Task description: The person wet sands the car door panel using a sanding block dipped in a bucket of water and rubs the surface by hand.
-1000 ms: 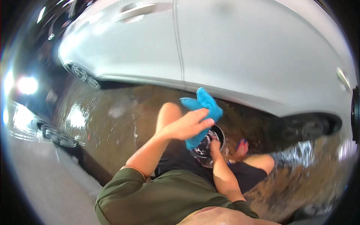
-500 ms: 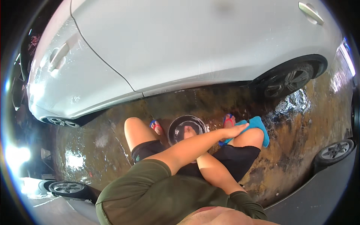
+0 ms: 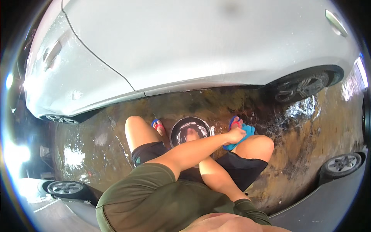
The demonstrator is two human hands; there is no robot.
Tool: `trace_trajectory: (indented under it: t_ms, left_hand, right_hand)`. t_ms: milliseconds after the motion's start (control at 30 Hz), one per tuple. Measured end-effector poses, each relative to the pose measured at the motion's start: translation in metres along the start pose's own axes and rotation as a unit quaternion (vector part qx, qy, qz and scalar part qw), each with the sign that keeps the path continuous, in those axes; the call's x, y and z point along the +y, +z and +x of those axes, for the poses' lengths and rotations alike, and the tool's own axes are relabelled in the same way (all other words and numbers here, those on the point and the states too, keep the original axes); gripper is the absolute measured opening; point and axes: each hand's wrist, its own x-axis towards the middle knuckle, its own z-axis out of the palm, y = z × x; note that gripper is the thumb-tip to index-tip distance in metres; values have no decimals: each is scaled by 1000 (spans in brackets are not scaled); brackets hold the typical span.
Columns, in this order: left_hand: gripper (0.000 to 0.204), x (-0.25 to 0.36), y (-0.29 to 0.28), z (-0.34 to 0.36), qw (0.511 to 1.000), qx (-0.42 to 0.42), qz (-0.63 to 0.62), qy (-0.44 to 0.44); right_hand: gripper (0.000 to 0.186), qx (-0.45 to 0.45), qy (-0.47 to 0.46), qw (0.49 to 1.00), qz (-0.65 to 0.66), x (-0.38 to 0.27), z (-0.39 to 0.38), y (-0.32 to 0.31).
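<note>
The cloth (image 3: 247, 132) hangs bunched over the floor (image 3: 284, 154), beside the right knee (image 3: 263, 147) and partly over the right sandal (image 3: 232, 122). The left hand (image 3: 236, 134), its arm crossed over the right forearm (image 3: 216, 174), has its fingers curled in on the cloth. It looks soft and limp, probably light but heavier and slicker if soaked; a gathered fistful near its middle should hold better than one corner. The right hand (image 3: 192, 135) is inside the round bucket (image 3: 174, 133), within its rim; whether its fingers grip anything, I cannot tell. The brown floor shines wet and blotchy. A silver car (image 3: 193, 50) lines its far edge, a grey car (image 3: 324, 205) its near right corner, and a glaring light (image 3: 17, 154) the left.
</note>
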Motion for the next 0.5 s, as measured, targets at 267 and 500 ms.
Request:
trace_trajectory:
  t_ms: [267,500]
  left_hand:
    - [32,62,-112,-180,888,253,276,267]
    - [26,89,-163,-393,737,489,418,205]
  right_hand:
    - [46,0,-46,998,-38,15,4,6]
    - [36,-31,-56,997,-40,36,-1,14]
